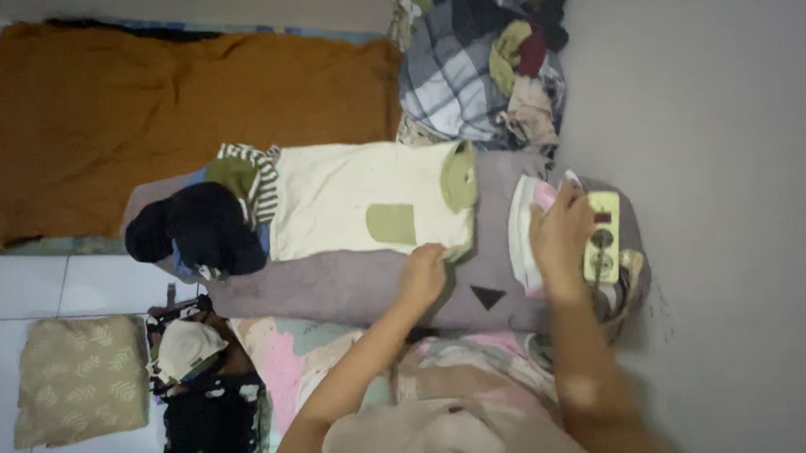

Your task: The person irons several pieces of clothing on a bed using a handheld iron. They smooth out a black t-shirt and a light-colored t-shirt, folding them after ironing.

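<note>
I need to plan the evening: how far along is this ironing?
Done, apparently: folded dark clothes at the end of the grey mat, and a stack on the floor. In hand: a cream shirt lies flat under the left hand, and the right hand grips the iron. Left: a crumpled heap of clothes.

Pretty dim indoor shot, flat soft light with no obvious source, and a bluish-grey cast over everything. The whole frame is soft and a bit smeary, fine detail mushed out. The dark clothes [200,228] are just a black blob, no texture. Only faint shadows, mostly under the forearms. No glare anywhere, and the picture is turned sideways.
</note>
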